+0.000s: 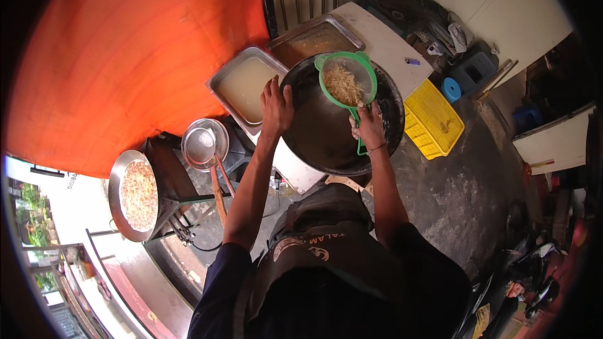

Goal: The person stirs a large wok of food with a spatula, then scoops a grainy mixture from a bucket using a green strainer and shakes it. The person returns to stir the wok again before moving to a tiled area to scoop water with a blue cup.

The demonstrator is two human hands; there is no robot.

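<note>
My right hand (369, 127) grips the handle of a green plastic sieve (348, 103), which hangs over a large black basin (325, 162). Pale brown, shredded-looking bits (343, 85) lie in the sieve's mesh. Whitish residue coats the right fingers. At the basin's left rim is my left hand (277, 109), fingers extended and thumb apart; I cannot tell if it grips the rim. Just left of it sits a metal tray (225, 69) of cloudy, pale liquid (252, 87). Behind the basin, a second metal tray (348, 33) holds brownish contents, partly hidden.
Two wire strainers (205, 143) with long handles lie left of the table (377, 37). Farther left, a wide metal pan (114, 193) of foaming contents sits on a stove stand (172, 209). A yellow plastic basket (435, 117) is at right; an orange sheet (141, 56) hangs behind.
</note>
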